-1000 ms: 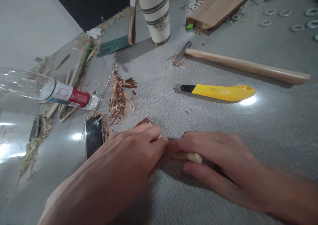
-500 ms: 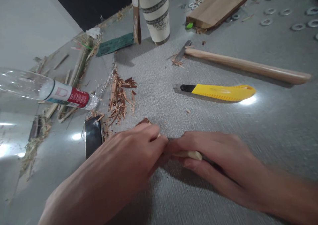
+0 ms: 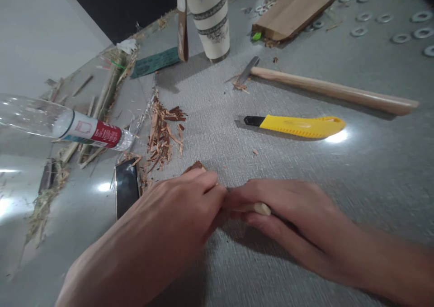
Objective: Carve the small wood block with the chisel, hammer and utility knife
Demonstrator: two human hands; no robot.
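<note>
Glossy yellow plastic covers the utility knife [image 3: 301, 126]; the hammer handle [image 3: 332, 90], smooth wood.

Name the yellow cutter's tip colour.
The tip of the cutter is black, best seen in the head view.

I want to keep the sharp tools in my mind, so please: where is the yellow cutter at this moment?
In the head view, the yellow cutter lies right of centre, between the hammer and the right hand.
</note>
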